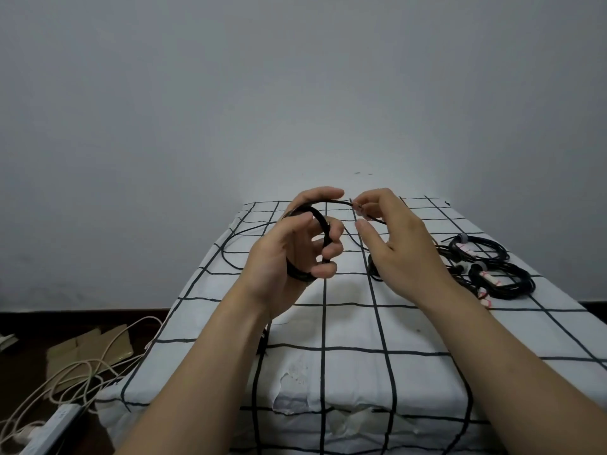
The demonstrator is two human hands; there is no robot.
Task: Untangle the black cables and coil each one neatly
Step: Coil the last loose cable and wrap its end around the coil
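My left hand (295, 244) grips a coil of black cable (320, 221) wound in several loops, held above the table. A strand runs from the coil's top to my right hand (387, 238), which pinches it between thumb and fingertips. The cable's loose length (236, 234) trails over the table's far left. Two coiled black cables (483, 251) (505, 280) with red-and-white tags lie at the right. Part of another black cable (372, 269) shows behind my right hand.
The table wears a white cloth with a black grid (328, 356) and stands against a plain grey wall. On the floor at the left lie pale cords (85, 369), a white power strip (59, 418) and flattened cardboard (88, 346).
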